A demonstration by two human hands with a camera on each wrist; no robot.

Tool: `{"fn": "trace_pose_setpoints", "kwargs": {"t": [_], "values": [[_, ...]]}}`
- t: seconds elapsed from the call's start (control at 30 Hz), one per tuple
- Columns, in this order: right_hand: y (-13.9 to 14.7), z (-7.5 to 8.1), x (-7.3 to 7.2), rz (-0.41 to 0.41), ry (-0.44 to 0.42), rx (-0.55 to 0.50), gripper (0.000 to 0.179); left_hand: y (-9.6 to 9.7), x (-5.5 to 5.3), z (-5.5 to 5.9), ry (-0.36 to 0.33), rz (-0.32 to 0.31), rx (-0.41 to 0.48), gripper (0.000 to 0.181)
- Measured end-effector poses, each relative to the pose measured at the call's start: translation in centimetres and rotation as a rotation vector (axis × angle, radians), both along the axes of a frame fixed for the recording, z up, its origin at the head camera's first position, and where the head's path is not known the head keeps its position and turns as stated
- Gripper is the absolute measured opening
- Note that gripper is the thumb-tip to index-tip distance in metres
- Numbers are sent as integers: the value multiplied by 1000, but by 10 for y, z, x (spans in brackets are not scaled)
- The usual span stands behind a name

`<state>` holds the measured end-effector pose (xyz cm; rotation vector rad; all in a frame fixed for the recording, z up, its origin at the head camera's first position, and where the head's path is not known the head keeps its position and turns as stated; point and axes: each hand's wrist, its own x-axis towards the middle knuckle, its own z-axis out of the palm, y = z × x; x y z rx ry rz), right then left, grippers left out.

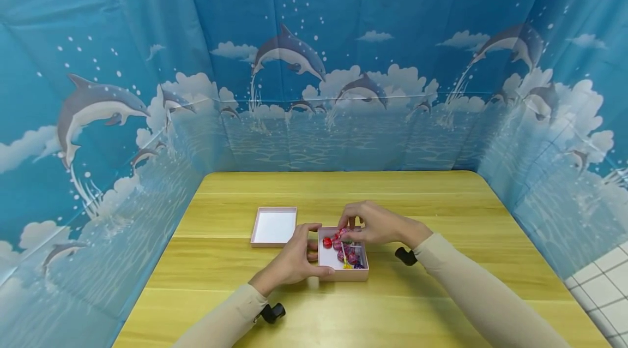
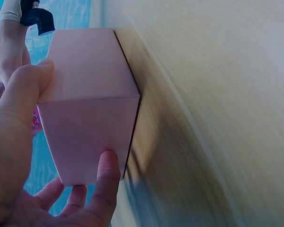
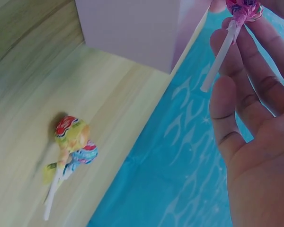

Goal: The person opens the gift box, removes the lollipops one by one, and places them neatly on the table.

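A pale pink open box [image 1: 352, 277] stands on the table, with several wrapped lollipops [image 1: 346, 255] inside, mostly pink and purple. My left hand [image 1: 296, 262] grips the box at its left side, thumb along the near wall and fingers on the left wall. Over the far right part of the box is my right hand [image 1: 376, 223]. It pinches a pink-wrapped lollipop [image 3: 246, 10], whose white stick points downward in the right wrist view. Beside the box, a yellow-wrapped lollipop [image 3: 73, 135] and a blue-wrapped one [image 3: 85, 153] lie on the table; the head view hides them.
To the left of the box lies a shallow lid [image 1: 276, 227], white inside with a pink rim. The yellow wooden table [image 1: 392, 304] is bordered by a blue dolphin-print curtain [image 1: 314, 135] at the back and sides. A black camera [image 1: 272, 313] hangs under the left wrist.
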<state>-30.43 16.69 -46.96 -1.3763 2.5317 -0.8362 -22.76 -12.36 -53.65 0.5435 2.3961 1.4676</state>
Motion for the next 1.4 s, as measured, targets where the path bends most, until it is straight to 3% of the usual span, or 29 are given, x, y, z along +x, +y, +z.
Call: {"fn": "trace_pose_setpoints", "kwargs": {"t": [0.23,0.57,0.83,1.4], "values": [[12,-4,2,-42,-44,-27,13,1,2,-2,5,7,-10,116],[33,-11,-7,-108,18,-57,17,0,-1,1,14,31,-39,115],[48,-13,-7,-190,-31,-49,15,0,0,2,11,37,-43,115],[68,-35,-7,-303,-26,-34,12,1,2,2,12,35,-45,114]]}}
